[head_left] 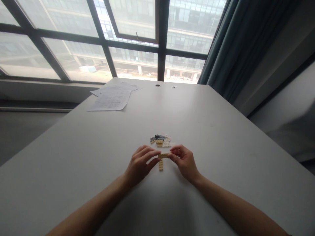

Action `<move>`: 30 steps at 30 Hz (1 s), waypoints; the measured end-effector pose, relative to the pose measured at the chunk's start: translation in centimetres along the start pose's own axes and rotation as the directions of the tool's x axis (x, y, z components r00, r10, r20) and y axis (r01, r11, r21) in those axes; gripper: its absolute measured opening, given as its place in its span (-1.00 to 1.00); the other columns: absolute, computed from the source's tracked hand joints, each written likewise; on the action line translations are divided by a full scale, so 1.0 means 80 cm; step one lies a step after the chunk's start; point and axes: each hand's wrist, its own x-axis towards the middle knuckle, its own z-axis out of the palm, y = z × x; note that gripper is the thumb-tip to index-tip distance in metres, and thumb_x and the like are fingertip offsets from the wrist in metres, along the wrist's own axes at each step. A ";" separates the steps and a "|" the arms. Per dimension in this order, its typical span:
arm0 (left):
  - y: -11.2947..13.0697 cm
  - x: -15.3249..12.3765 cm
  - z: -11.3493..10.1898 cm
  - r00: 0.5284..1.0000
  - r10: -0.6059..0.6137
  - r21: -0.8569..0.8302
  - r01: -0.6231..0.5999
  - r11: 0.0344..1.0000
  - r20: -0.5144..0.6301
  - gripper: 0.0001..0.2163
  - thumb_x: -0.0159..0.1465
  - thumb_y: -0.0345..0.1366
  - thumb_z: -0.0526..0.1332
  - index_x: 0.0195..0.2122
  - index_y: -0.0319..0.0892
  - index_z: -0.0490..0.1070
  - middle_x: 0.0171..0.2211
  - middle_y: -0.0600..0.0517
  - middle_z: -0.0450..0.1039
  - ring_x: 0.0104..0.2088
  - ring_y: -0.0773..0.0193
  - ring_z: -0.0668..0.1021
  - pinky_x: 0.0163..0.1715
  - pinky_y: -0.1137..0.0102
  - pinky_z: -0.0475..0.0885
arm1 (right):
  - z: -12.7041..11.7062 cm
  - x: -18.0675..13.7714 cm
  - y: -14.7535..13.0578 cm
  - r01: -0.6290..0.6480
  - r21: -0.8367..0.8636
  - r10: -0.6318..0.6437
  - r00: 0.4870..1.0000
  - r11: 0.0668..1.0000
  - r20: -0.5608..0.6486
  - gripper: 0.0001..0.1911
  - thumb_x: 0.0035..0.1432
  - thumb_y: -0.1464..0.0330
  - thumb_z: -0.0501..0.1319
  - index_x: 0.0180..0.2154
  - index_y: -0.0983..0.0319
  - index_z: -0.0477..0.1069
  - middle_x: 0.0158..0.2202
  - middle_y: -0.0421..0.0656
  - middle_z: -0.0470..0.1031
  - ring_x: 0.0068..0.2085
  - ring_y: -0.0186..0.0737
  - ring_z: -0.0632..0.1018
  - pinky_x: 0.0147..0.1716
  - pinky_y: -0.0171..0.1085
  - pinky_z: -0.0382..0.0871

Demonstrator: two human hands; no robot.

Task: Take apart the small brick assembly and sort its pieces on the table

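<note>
We pinch a tan brick [163,156], left hand [141,161] at nine o'clock, right hand [185,162] at three, loose pieces [159,142] at twelve!

Nothing legible; printed lines on papers [112,99] near far left corner of desk [221,144] were too small to read

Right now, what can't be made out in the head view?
All in the head view:
Papers: print too small and blurred to read.
Tan brick: ends partly covered by the left hand and right hand.
Brick pile: overlapping pieces, too small to count.
Curtain: top cut off by the upper edge.
</note>
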 end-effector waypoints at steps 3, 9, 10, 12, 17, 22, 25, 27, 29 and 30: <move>0.002 0.002 0.000 0.998 0.059 0.005 -0.058 0.998 -0.009 -0.87 0.19 -0.28 0.30 -0.24 -0.14 0.45 -0.40 0.03 0.51 -0.37 0.29 0.49 -0.30 0.36 0.42 | 0.003 0.003 0.000 -0.105 0.197 0.106 0.994 0.975 0.002 -0.74 -0.03 0.22 0.37 -0.36 0.21 0.41 -0.49 -0.20 0.53 -0.42 -0.24 0.55 -0.36 -0.25 0.45; 0.004 -0.001 0.002 0.991 0.134 0.014 -0.134 0.991 0.009 -0.77 0.10 -0.15 0.37 -0.34 -0.14 0.39 -0.46 0.07 0.49 -0.39 0.29 0.49 -0.30 0.35 0.39 | 0.008 0.000 -0.007 -0.114 0.225 0.097 0.991 0.968 0.089 -0.80 0.01 0.25 0.34 -0.31 0.21 0.51 -0.39 -0.17 0.55 -0.34 -0.23 0.55 -0.24 -0.22 0.45; 0.004 -0.001 0.002 0.991 0.135 0.015 -0.135 0.991 0.010 -0.75 0.09 -0.14 0.37 -0.34 -0.14 0.38 -0.44 0.06 0.49 -0.38 0.28 0.49 -0.30 0.34 0.39 | 0.009 -0.002 -0.008 -0.113 0.218 0.088 0.989 0.969 0.122 -0.78 0.02 0.25 0.33 -0.27 0.20 0.52 -0.36 -0.17 0.55 -0.32 -0.23 0.55 -0.24 -0.21 0.45; 0.004 -0.003 0.002 0.991 0.135 0.017 -0.135 0.991 0.009 -0.70 0.07 -0.12 0.38 -0.30 -0.15 0.36 -0.38 0.01 0.49 -0.35 0.25 0.50 -0.29 0.32 0.40 | 0.011 -0.005 -0.008 -0.110 0.208 0.074 0.982 0.972 0.174 -0.74 0.03 0.27 0.33 -0.20 0.18 0.50 -0.35 -0.18 0.55 -0.33 -0.24 0.54 -0.26 -0.23 0.43; 0.003 -0.004 0.002 0.992 0.124 0.067 -0.126 0.990 0.037 -0.52 0.04 -0.07 0.39 -0.11 -0.17 0.31 -0.25 -0.07 0.47 -0.24 0.16 0.50 -0.21 0.28 0.41 | 0.015 -0.009 -0.006 -0.083 0.203 0.043 0.980 0.976 0.196 -0.72 0.05 0.32 0.32 -0.15 0.16 0.44 -0.39 -0.22 0.51 -0.36 -0.28 0.52 -0.29 -0.27 0.39; 0.004 -0.003 0.002 0.984 0.153 0.132 -0.165 0.978 0.093 -0.56 0.10 -0.08 0.34 -0.06 -0.16 0.32 -0.23 -0.07 0.48 -0.21 0.16 0.49 -0.17 0.27 0.39 | 0.015 -0.012 -0.005 -0.105 0.211 0.069 0.983 0.972 0.172 -0.62 0.03 0.35 0.32 -0.10 0.17 0.30 -0.42 -0.25 0.51 -0.38 -0.29 0.52 -0.30 -0.27 0.37; 0.003 -0.001 -0.003 0.979 0.153 0.159 -0.174 0.972 0.135 -0.61 0.13 -0.10 0.32 -0.09 -0.15 0.33 -0.22 -0.07 0.48 -0.18 0.16 0.49 -0.16 0.27 0.37 | 0.014 -0.012 -0.004 -0.116 0.166 0.087 0.981 0.979 0.172 -0.62 0.03 0.37 0.32 -0.10 0.17 0.29 -0.43 -0.25 0.51 -0.39 -0.30 0.51 -0.31 -0.28 0.35; -0.001 0.001 -0.010 0.974 0.164 0.171 -0.190 0.967 0.157 -0.61 0.12 -0.09 0.32 -0.09 -0.15 0.34 -0.21 -0.07 0.48 -0.15 0.14 0.48 -0.14 0.26 0.36 | 0.013 -0.010 -0.003 -0.105 0.132 0.077 0.977 0.986 0.197 -0.61 0.04 0.36 0.31 -0.08 0.16 0.29 -0.42 -0.25 0.51 -0.39 -0.30 0.50 -0.31 -0.28 0.35; -0.008 0.001 -0.018 0.975 0.146 0.183 -0.177 0.967 0.169 -0.59 0.10 -0.05 0.32 -0.11 -0.15 0.35 -0.19 -0.08 0.48 -0.13 0.12 0.48 -0.12 0.25 0.35 | 0.011 -0.007 -0.001 -0.066 0.067 0.051 0.980 0.996 0.194 -0.62 0.05 0.36 0.30 -0.07 0.16 0.30 -0.37 -0.23 0.51 -0.37 -0.29 0.50 -0.30 -0.27 0.36; -0.013 0.002 -0.021 0.976 0.124 0.185 -0.157 0.970 0.180 -0.58 0.09 -0.02 0.32 -0.13 -0.15 0.36 -0.19 -0.08 0.48 -0.12 0.11 0.47 -0.12 0.24 0.34 | 0.009 -0.005 0.000 -0.037 0.019 0.033 0.984 0.999 0.173 -0.63 0.04 0.37 0.29 -0.08 0.16 0.32 -0.34 -0.21 0.51 -0.35 -0.28 0.50 -0.29 -0.26 0.36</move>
